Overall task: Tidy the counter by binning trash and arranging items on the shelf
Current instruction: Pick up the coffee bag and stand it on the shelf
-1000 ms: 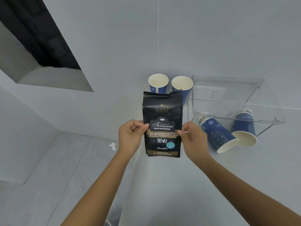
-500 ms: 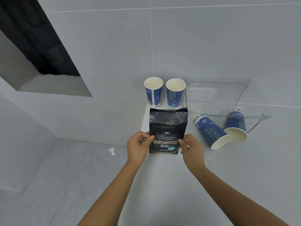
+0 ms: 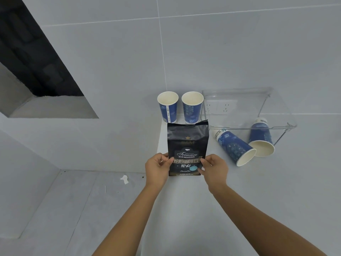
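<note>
compared with a second ago, the coffee bag (image 3: 187, 149) is lower and further from the camera, and its bottom edge now seems to rest on the counter (image 3: 258, 191), upright, just in front of the two standing cups (image 3: 168, 106). this probably means the person is setting it down in a tidy place, though it is not on the clear shelf (image 3: 249, 109). two other cups (image 3: 234, 146) lie tipped under the shelf. the left hand (image 3: 156, 169) pinches the bag's left edge between thumb and fingers, and the right hand (image 3: 215, 169) does the same on the right edge.
</note>
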